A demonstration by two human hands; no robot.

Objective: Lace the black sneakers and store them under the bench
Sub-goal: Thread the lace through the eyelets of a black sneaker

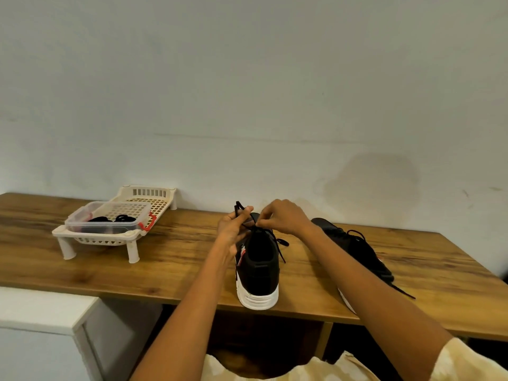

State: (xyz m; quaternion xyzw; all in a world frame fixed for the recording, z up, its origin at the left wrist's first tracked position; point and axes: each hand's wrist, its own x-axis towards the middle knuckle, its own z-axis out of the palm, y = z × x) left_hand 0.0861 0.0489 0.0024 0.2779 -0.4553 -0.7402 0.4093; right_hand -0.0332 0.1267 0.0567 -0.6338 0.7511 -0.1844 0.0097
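A black sneaker (259, 270) with a white sole stands on the wooden table (170, 254), heel toward me. My left hand (232, 229) pinches a loop of its black lace (239, 207) raised above the tongue. My right hand (283, 218) pinches the lace at the top eyelets, and a loose lace end hangs down the shoe's right side. A second black sneaker (357, 246) lies to the right, partly hidden behind my right forearm, its laces trailing toward the table's front edge.
A white plastic rack (132, 237) on short legs stands at the left of the table. A clear lidded box (110, 218) with black laces inside rests on it. A white cabinet (46, 325) sits below left. A dark opening shows under the table.
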